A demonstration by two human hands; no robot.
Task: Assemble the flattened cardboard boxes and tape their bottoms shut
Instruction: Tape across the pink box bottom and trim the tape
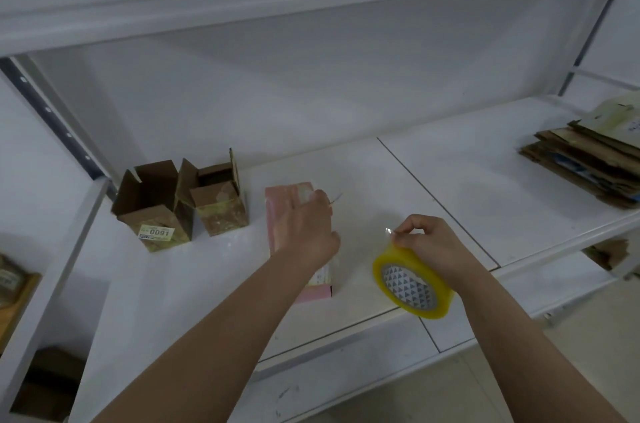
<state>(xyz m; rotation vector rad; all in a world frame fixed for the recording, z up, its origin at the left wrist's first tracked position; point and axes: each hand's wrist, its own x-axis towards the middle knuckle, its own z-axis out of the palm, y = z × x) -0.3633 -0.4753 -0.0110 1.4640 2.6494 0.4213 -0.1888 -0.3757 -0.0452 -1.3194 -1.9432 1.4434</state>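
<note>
A pink box (282,214) lies lengthwise on the white shelf (433,187). My left hand (306,226) rests on top of it, and a thin strip of clear tape sticks out past the fingers at the far end. My right hand (427,242) grips a yellowish roll of clear tape (412,284) just right of the box, with thumb and fingers pinching the tape's loose end. Two assembled brown boxes stand open-topped at the left: one with a yellow label (154,206), one smaller (220,200).
A stack of flattened cardboard boxes (588,159) lies at the far right of the shelf. A shelf upright (52,117) runs along the left. More cardboard sits low at the left (45,384) and under the shelf at the right (609,252).
</note>
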